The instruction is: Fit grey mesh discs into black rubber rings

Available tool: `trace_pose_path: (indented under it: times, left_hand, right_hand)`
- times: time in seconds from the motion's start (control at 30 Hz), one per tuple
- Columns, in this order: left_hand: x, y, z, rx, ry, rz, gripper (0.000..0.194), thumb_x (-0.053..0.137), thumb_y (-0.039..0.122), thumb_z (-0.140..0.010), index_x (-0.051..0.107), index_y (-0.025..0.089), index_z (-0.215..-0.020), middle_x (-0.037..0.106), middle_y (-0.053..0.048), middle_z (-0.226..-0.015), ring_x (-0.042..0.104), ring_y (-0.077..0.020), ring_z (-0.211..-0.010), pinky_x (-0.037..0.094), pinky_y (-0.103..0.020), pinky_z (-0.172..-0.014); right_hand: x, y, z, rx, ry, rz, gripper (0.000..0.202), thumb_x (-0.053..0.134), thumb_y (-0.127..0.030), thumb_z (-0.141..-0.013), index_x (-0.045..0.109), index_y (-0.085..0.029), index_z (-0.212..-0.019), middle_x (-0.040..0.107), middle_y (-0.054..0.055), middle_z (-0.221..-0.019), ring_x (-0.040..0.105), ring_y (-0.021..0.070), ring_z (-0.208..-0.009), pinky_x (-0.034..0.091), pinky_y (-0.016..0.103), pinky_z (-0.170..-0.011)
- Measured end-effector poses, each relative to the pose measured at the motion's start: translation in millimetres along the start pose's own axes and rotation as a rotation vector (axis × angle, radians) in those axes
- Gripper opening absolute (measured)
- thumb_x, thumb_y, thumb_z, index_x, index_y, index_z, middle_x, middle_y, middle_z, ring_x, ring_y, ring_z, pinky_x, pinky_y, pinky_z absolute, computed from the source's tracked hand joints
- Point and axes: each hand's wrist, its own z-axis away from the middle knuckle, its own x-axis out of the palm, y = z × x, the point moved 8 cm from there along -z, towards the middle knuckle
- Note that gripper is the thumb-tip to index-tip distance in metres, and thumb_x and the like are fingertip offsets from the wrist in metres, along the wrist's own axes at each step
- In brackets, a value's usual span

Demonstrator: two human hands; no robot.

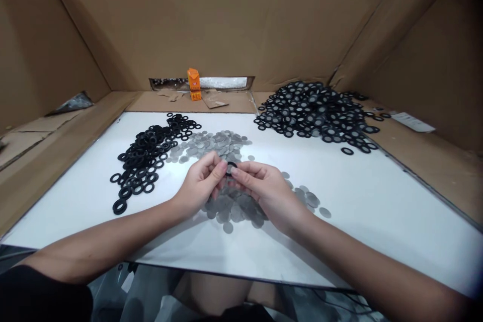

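Between my two hands, over the middle of the white board, is a black ring [231, 164] with a grey disc showing in its opening. My left hand [206, 177] pinches its left side between thumb and fingers. On its right side, my right hand [264, 181] grips it the same way. Loose grey mesh-like discs [237, 209] lie spread beneath and behind my hands. To the left is a heap of black rings [147, 151] with open centres. A larger pile of black rings with grey discs in them [313, 110] sits at the back right.
Cardboard walls [226, 20] enclose the back and sides of the white board [362, 221]. A small orange box [193, 83] stands by a slot in the back wall. A white paper slip [413, 122] lies on cardboard at the right.
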Motion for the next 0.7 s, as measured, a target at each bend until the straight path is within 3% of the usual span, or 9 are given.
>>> trace_pose_path:
  times: [0.23, 0.4, 0.5, 0.6, 0.7]
  left_hand:
    - [2.3, 10.8, 4.8, 0.114, -0.045, -0.154, 0.034, 0.055, 0.041, -0.09, 0.038, 0.019, -0.07, 0.045, 0.007, -0.056, 0.041, -0.0037, -0.04, 0.031, -0.018, -0.04]
    - [2.7, 1.3, 1.7, -0.007, -0.062, -0.021, 0.037, 0.056, 0.045, -0.087, 0.038, 0.019, -0.068, 0.048, 0.006, -0.05, 0.041, -0.0042, -0.036, 0.028, -0.016, -0.035]
    - [5.4, -6.1, -0.5, -0.093, -0.097, 0.139, 0.038, 0.055, 0.047, -0.088, 0.04, 0.019, -0.069, 0.051, 0.006, -0.048, 0.042, -0.0052, -0.034, 0.029, -0.016, -0.034]
    - [4.1, -8.8, -2.0, -0.115, -0.082, 0.229, 0.036, 0.056, 0.046, -0.088, 0.042, 0.019, -0.07, 0.051, 0.006, -0.048, 0.043, -0.0054, -0.035, 0.033, -0.015, -0.035]
    - [3.3, -10.3, -2.4, -0.122, -0.076, 0.228, 0.036, 0.057, 0.046, -0.087, 0.043, 0.018, -0.07, 0.05, 0.007, -0.048, 0.043, -0.0048, -0.035, 0.032, -0.014, -0.035]
  right_hand:
    - [-5.1, 2.2, 2.5, 0.008, 0.045, 0.054, 0.027, 0.08, -0.04, -0.066, 0.067, -0.017, -0.064, 0.059, -0.001, -0.059, 0.052, 0.0104, -0.059, 0.042, 0.025, -0.06]
    - [-3.8, -2.9, 2.1, -0.044, 0.026, 0.14, 0.024, 0.076, -0.035, -0.07, 0.063, -0.018, -0.061, 0.059, -0.002, -0.06, 0.052, 0.0106, -0.057, 0.044, 0.026, -0.06]
    - [-3.8, -7.8, 1.7, -0.092, 0.008, 0.162, 0.013, 0.073, -0.03, -0.073, 0.068, -0.019, -0.078, 0.066, 0.001, -0.072, 0.06, 0.0134, -0.066, 0.049, 0.028, -0.068]
    - [-5.9, -16.6, 3.5, -0.201, 0.031, 0.262, 0.031, 0.072, -0.02, -0.072, 0.068, -0.022, -0.102, 0.07, 0.003, -0.092, 0.064, 0.0153, -0.078, 0.051, 0.029, -0.074]
    - [-6.5, -24.9, 6.6, -0.296, 0.054, 0.393, 0.025, 0.072, -0.023, -0.074, 0.069, -0.022, -0.099, 0.07, 0.003, -0.094, 0.063, 0.0147, -0.076, 0.051, 0.029, -0.073]
